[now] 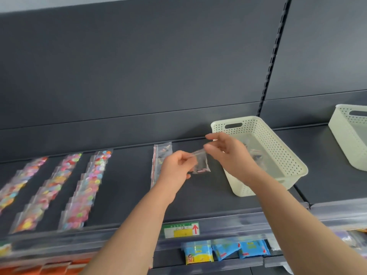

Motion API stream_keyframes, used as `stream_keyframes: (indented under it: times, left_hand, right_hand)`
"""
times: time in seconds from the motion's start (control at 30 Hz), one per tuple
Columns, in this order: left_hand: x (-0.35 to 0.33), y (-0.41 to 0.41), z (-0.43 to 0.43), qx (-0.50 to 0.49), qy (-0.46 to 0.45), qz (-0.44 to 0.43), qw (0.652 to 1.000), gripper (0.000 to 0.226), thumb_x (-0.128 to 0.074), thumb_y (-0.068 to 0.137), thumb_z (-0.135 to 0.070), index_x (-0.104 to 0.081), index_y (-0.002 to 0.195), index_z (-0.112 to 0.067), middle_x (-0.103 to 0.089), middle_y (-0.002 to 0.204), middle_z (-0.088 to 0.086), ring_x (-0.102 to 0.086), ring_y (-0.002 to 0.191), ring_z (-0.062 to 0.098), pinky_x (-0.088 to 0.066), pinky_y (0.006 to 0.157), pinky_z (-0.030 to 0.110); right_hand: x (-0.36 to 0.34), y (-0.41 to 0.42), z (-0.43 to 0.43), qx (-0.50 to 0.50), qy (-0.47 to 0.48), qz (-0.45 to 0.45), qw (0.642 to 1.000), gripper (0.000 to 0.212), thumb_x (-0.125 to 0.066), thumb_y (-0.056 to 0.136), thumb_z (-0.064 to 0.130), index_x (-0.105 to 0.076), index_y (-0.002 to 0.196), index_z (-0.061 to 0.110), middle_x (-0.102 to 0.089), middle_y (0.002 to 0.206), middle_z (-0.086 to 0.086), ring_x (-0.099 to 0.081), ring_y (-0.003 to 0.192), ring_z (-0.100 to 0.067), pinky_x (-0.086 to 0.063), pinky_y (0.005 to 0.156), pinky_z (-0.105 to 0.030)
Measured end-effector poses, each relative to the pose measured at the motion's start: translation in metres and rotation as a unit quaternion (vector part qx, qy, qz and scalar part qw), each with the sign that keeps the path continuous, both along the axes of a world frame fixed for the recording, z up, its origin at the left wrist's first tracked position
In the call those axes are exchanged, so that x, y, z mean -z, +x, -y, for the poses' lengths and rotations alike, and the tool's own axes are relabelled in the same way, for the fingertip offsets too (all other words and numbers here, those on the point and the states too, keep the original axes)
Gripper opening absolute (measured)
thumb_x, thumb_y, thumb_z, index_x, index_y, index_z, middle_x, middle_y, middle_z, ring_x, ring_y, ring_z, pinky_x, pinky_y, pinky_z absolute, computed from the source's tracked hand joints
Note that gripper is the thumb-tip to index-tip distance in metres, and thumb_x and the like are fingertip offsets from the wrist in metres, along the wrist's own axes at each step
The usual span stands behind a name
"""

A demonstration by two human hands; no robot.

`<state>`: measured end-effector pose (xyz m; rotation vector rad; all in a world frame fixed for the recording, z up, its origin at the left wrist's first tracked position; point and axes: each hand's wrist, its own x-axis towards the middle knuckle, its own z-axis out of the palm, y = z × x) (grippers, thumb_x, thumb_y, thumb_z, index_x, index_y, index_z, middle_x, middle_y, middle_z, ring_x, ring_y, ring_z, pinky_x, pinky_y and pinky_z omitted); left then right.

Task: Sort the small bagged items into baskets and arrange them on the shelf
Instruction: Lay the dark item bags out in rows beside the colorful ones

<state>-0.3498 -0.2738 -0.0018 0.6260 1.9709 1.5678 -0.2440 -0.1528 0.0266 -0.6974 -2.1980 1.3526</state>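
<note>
The small clear bag (201, 162) hangs in the air above the middle of the shelf (129, 185), just left of the cream perforated basket (278, 147). Its contents are dark bits with something pink at the bottom, too blurred to identify.

The left hand (176, 165) pinches the bag's upper left edge between thumb and forefinger, with the other fingers (183, 158) curled in. The right hand (228, 153) pinches the upper right corner, one finger stretched out above the pinch. This hand covers part of the basket's floor, where a few more clear bags lie, hard to make out.

A row of similar clear bags (160, 155) runs toward the shelf's back edge, partly hidden behind the left hand. Bare shelf lies between that row and the basket, and also in front of the hands down to the shelf's front edge, where a price label (181, 229) sits.

Three rows of colourful bags (87, 185) fill the shelf's left part, the outermost cut off by the frame. A second basket (341, 132) is cut off at the right. Blue packets (224, 251) show on the shelf below.
</note>
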Motion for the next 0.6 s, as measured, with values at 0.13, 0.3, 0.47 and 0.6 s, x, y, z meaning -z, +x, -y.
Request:
stream_keyframes:
  times: [0.13,0.3,0.47,0.6]
  left_hand:
    - [0.011,-0.012,0.03,-0.064,0.038,0.141,0.987,0.012,-0.057,0.098,-0.017,-0.065,0.105,-0.011,-0.069,0.092,-0.002,-0.065,0.082,0.009,-0.051,0.066,0.025]
    - [0.022,-0.019,0.058,-0.073,0.05,0.218,0.972,0.015,-0.056,0.099,-0.015,-0.065,0.109,-0.009,-0.069,0.093,0.006,-0.065,0.084,0.016,-0.054,0.072,0.031]
    - [0.025,-0.024,0.081,-0.062,-0.013,0.151,0.986,0.012,-0.056,0.098,-0.015,-0.063,0.105,-0.008,-0.072,0.096,0.008,-0.07,0.083,0.016,-0.059,0.072,0.029]
    - [0.028,-0.029,0.097,-0.044,-0.1,0.052,0.993,0.008,-0.058,0.096,-0.016,-0.065,0.097,-0.013,-0.073,0.092,-0.001,-0.065,0.082,0.011,-0.053,0.067,0.023]
  right_hand:
    - [0.028,-0.01,0.025,-0.056,-0.152,0.051,0.986,0.05,-0.065,0.089,0.032,-0.047,0.134,0.022,-0.06,0.122,0.008,-0.058,0.107,-0.002,-0.043,0.087,-0.015]
    - [0.059,-0.022,0.052,-0.045,-0.194,0.085,0.976,0.019,-0.068,0.087,0.031,-0.068,0.103,0.02,-0.071,0.098,0.007,-0.065,0.098,-0.01,-0.053,0.091,-0.033]
    - [0.061,-0.031,0.069,-0.054,-0.234,0.064,0.969,0.007,-0.062,0.092,0.016,-0.063,0.087,0.01,-0.075,0.086,-0.006,-0.073,0.084,-0.018,-0.057,0.084,-0.035]
    - [0.063,-0.034,0.08,-0.03,-0.245,0.066,0.967,0.007,-0.059,0.094,0.013,-0.062,0.093,0.007,-0.075,0.084,-0.007,-0.073,0.078,-0.02,-0.058,0.078,-0.031]
